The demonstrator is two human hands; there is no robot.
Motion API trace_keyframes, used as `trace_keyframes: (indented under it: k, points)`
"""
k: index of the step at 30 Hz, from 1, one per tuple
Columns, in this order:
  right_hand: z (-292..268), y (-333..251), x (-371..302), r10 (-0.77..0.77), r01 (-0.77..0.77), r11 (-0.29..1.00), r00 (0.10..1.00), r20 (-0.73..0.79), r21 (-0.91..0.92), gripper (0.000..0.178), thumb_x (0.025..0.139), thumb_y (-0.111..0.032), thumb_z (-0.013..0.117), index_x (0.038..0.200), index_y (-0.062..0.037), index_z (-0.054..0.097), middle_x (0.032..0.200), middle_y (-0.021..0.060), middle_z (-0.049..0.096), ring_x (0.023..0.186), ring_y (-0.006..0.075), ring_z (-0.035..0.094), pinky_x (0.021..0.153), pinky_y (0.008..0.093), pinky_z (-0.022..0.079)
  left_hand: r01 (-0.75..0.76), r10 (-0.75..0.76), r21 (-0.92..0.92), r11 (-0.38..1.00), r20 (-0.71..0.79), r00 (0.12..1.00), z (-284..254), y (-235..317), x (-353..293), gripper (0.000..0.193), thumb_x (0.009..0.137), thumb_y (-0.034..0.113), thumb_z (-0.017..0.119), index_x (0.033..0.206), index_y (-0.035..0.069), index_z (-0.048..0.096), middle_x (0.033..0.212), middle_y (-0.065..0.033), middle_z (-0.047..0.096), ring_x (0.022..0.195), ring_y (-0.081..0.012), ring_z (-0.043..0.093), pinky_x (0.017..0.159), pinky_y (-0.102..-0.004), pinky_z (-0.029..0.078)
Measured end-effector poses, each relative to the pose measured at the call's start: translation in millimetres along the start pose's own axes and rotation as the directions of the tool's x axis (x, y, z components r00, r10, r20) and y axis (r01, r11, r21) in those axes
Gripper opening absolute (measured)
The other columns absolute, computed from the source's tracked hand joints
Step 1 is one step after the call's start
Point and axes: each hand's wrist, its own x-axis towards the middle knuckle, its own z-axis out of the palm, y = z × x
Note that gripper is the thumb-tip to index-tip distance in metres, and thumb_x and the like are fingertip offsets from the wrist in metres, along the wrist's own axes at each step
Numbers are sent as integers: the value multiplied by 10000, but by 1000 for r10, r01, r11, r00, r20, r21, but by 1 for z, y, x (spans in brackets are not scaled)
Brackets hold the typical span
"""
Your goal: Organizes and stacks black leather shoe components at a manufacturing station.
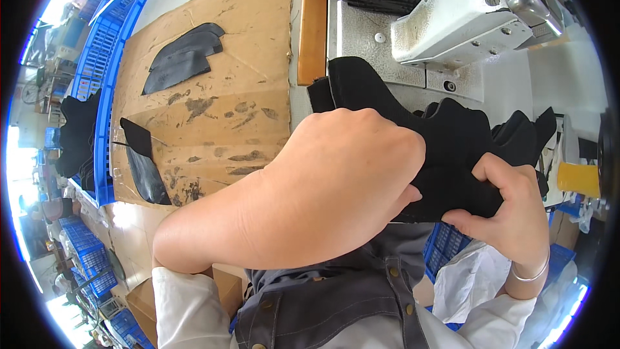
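Nearest, the left hand and right hand both pinched one black fabric piece close to the chest, seemingly to align its edges; beyond, on the stained cardboard sheet, two stacks of dark cut pieces lay flat; farthest stood one sewing machine.

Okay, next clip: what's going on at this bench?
A person holds a bundle of black cut fabric pieces in both bare hands, just in front of a white sewing machine. The left hand covers the near side of the bundle; the right hand pinches its lower right edge. To the left, more dark pieces lie on a stained cardboard sheet, beside blue crates.
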Motion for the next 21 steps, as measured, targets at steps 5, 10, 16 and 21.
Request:
trace_keyframes:
  k: [5,10,16,21]
  points:
    - [7,3,-2,19,-18,1000,997,-79,9,473,485,-164,851,735,-37,470,615,89,385,537,264,331,505,299,331,-33,31,-33,999,-72,997,6,-3,-5,227,749,172,755,730,55,561,617,-45,565,581,-244,579,523,-346,437]
    - [-2,4,-2,-53,53,999,999,-8,3,395,610,-138,825,813,-11,511,588,154,482,545,353,517,486,367,384,-117,112,-9,993,-222,969,19,7,-12,247,719,151,775,820,43,577,746,-65,573,646,-246,580,568,-336,451]
    - [-3,12,4,-96,93,994,994,57,62,369,635,-156,807,800,-23,505,625,155,496,544,354,494,483,371,371,-124,356,457,881,-466,810,44,33,-28,503,776,283,714,1156,-27,602,1183,-179,599,1101,-343,573,905,-422,456]
    - [-2,26,-15,-97,97,995,993,-65,0,315,724,-175,774,773,-17,506,585,129,527,475,280,524,452,330,378,23,146,459,888,-330,933,96,52,-19,651,781,444,573,1308,63,548,1383,-118,506,1313,-241,452,1103,-417,273]
